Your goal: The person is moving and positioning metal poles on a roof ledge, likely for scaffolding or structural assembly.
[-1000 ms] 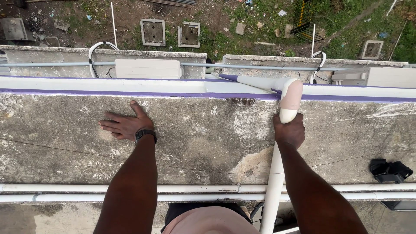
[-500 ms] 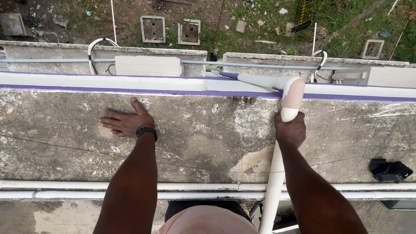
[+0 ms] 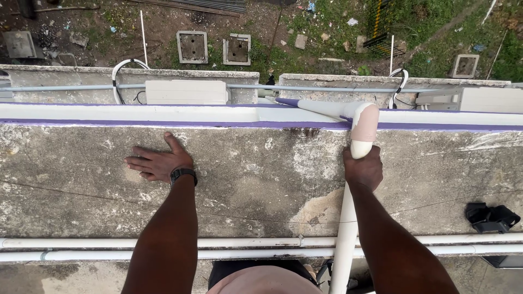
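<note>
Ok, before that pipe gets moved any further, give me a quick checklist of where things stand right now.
1. Right hand gripping the white pipe just below the elbow fitting: ok.
2. Left hand flat on the concrete ledge for support: ok.
3. Elbow fully seated on pipe: cannot tell.
4. Elbow joined to the angled pipe going over the edge: cannot tell.
5. Black object lying loose on the ledge, apart from both hands: ok.
</note>
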